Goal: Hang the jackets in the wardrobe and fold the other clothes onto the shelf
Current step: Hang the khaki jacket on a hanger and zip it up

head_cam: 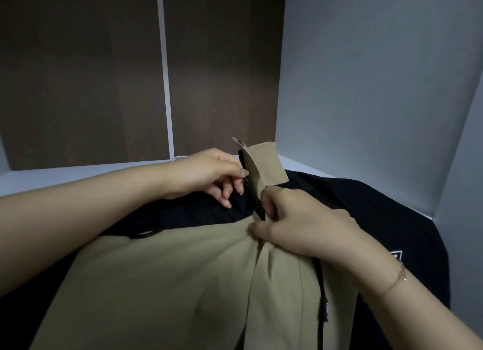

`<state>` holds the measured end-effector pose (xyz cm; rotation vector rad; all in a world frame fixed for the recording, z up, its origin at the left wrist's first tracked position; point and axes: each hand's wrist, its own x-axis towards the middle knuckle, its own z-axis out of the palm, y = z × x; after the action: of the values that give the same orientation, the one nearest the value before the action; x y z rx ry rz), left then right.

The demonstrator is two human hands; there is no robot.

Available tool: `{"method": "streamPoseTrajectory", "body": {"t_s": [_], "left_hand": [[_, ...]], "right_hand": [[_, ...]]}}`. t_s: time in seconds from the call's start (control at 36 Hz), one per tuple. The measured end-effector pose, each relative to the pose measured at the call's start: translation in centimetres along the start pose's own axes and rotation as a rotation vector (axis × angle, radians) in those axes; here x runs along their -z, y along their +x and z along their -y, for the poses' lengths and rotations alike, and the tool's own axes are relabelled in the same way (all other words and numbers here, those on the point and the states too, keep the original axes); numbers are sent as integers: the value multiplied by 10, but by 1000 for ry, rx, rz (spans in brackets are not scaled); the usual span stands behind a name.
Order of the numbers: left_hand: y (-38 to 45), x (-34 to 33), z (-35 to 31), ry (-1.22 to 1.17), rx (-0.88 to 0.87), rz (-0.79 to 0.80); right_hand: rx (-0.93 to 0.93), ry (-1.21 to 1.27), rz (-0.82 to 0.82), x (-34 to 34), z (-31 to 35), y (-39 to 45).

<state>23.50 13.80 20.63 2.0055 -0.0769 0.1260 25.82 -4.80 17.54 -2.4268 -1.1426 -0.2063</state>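
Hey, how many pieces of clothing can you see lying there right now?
2. A khaki jacket with a black zipper lies in front, both hands working at its collar. A black garment lies under it, spreading to the right. More could be hidden beneath.

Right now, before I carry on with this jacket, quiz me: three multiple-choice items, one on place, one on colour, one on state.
1. Where does the black garment lie?
A. under the jacket
B. on a hanger
C. on the floor

2. What colour is the jacket's collar flap?
A. white
B. tan
C. red

3. What is the right hand doing?
A. hanging free
B. lying flat on the shelf
C. pinching the zipper

Answers: 1 A, black cloth shows beneath and beside the tan. 2 B, same tan as the body. 3 C, its fingers close at the zipper, while the left hand holds the collar edge.
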Motion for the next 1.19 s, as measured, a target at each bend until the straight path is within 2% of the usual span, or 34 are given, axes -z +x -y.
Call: {"method": "streamPoseTrajectory", "body": {"t_s": [0.14, 0.33, 0.47, 0.61, 0.72, 0.83, 0.92, 1.06, 1.19], "left_hand": [[9, 9, -4, -55, -8, 148], [8, -2, 0, 53, -48, 144], [1, -15, 8, 341, -176, 95], [2, -20, 10, 339, -221, 88], [-1, -22, 10, 309, -243, 103], [-5, -25, 10, 236, -222, 99], [-4, -27, 9, -51, -128, 49], [-6, -32, 7, -424, 3, 121], [-7, -30, 9, -394, -51, 145]], "right_hand": [[1, 372, -144, -14, -17, 0], [-89, 372, -264, -16, -24, 0], [-146, 345, -255, -12, -25, 2], [-176, 228, -205, -7, -28, -4], [-146, 225, -81, -2, -25, -5], [-119, 331, 31, 4, -30, -8], [-110, 331, 51, 5, -32, -10], [-112, 268, -22, 2, -32, -9], [-110, 271, -37, 1, -32, -10]]}}
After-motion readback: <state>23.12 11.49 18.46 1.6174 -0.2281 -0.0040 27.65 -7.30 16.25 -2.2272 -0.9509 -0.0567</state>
